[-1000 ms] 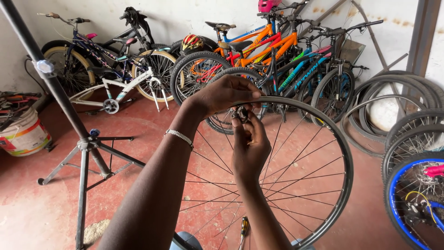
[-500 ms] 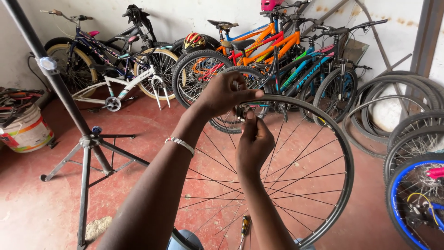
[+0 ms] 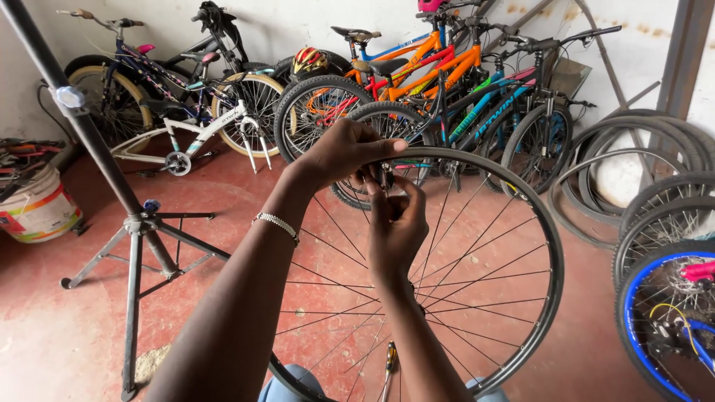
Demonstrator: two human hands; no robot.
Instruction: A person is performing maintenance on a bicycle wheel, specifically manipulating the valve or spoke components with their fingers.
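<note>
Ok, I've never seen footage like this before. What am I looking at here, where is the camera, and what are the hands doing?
There is no machine here: a person works with two bare hands, and the camera sits on their head, looking down and forward. The left hand, with a bracelet on its wrist, grips the top of a spoked bicycle wheel standing upright in front of them. The right hand reaches up to the same spot on the rim, its fingers pinching something small where a spoke meets it; what exactly is too small to tell. To the left stands a metal repair stand on the red floor, with a white bucket beyond it. Several bicycles lean against the back wall, and loose wheels sit at the right.
</note>
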